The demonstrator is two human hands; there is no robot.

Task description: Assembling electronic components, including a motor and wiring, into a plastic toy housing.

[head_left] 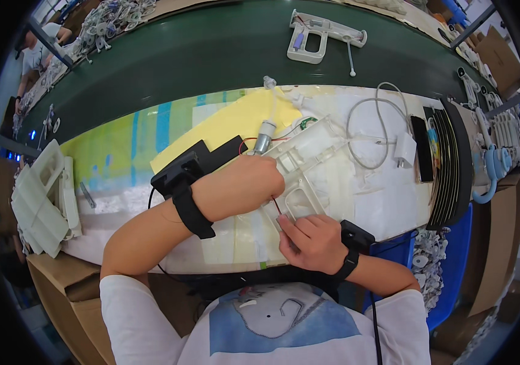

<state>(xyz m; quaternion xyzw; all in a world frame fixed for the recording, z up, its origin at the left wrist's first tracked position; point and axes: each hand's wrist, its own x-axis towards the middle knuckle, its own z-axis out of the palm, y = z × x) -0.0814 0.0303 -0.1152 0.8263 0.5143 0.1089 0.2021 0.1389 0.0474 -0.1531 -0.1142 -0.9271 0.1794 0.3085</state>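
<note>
On the bench's (pixel 120 226) near side, right hand (pixel 315 240) pinches red wire (pixel 277 206), fingers bent. Left hand (pixel 249 186) at wire's far end, fingers hidden, can't tell grip. Casing (pixel 316 139) just beyond.

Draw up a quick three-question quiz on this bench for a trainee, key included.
1. Which lies on the dark green surface? A) the blue bin; B) the white gun-shaped housing; C) the black wristband.
2. True or false: the white charger plug lies to the right of the yellow sheet.
3. Fill in: the thin strand between the left hand and the right hand is ____ in colour.

Key: 1. B; 2. true; 3. red.
</note>
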